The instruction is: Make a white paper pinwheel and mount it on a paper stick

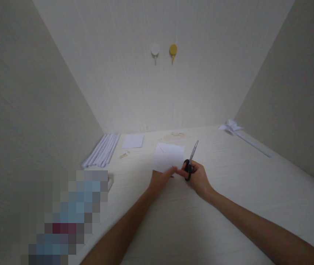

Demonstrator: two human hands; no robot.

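A white square sheet of paper is held up over the white surface. My left hand grips it at its lower edge, thumb on top and the other fingers hidden beneath. Short slits or crease lines run in from the sheet's upper left and lower right corners. Black-handled scissors sit in my right hand, fingers around the handles. Their blades look closed and point up and away, right of the sheet. My right fingertips reach the sheet's lower right corner, close to my left thumb.
Several rolled paper tubes lie at the back left, beside a flat paper square. A paper pinwheel on a stick rests at the back right. White and yellow hooks are on the wall. A pixelated patch covers the lower left.
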